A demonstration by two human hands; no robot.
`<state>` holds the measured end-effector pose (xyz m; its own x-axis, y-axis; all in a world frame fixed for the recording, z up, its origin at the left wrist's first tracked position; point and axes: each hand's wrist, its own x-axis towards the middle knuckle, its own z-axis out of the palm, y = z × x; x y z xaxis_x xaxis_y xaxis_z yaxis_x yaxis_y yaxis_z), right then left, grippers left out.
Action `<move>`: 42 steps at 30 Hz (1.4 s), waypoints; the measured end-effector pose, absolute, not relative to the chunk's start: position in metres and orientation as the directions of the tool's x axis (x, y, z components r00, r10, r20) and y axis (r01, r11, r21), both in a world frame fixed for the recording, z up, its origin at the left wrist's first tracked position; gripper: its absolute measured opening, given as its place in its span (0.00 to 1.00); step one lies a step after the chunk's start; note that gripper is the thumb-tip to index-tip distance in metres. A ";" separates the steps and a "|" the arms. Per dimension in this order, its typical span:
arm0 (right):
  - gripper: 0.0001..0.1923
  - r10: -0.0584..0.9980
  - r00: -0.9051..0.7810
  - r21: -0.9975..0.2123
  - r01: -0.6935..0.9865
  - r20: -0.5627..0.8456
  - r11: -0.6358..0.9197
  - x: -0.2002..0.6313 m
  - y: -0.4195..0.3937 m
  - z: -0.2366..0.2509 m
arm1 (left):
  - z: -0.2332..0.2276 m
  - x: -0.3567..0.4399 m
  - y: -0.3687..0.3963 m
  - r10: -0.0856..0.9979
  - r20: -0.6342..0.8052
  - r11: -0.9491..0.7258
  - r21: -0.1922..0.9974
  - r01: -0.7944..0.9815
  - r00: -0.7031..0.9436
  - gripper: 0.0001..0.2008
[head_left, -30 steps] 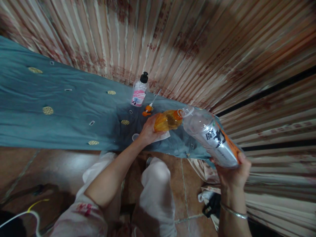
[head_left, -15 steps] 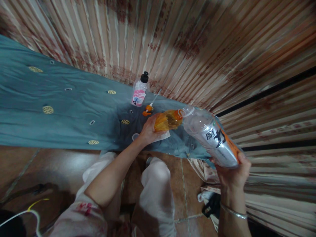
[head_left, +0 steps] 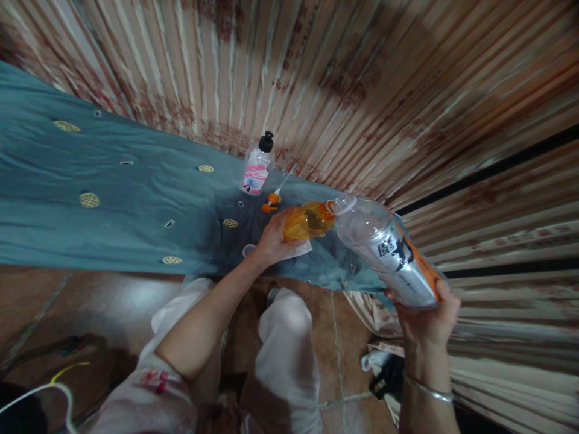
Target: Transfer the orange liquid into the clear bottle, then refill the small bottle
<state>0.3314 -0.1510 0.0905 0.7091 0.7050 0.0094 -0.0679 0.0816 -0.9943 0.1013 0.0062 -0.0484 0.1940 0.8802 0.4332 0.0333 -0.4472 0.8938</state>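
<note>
My right hand grips the base of a large clear plastic bottle with an orange and black label. The bottle is tilted, and its open mouth meets the neck of a small orange bottle. My left hand holds that orange bottle just above the teal cloth, with a white tissue under it. An orange pump head with its white tube lies loose on the cloth behind my left hand. A small whitish cap lies by my left wrist.
A clear bottle with a pink label and black cap stands near the striped curtain. My legs in white trousers are over a brown tiled floor. A white and yellow cable lies at lower left.
</note>
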 end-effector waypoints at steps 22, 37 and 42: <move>0.25 0.709 0.706 -0.995 -0.059 0.013 0.077 0.333 -0.152 0.090 | -0.042 0.100 0.005 0.898 0.388 -0.398 0.917 0.006 0.208 0.35; 0.22 0.735 0.677 -0.994 -0.054 0.031 0.091 0.333 -0.152 0.090 | -0.046 0.101 0.007 0.869 0.453 -0.475 0.876 0.084 0.200 0.35; 0.24 0.728 0.685 -0.996 -0.053 0.019 0.076 0.332 -0.151 0.090 | -0.046 0.099 0.008 0.864 0.455 -0.484 0.869 0.102 0.216 0.35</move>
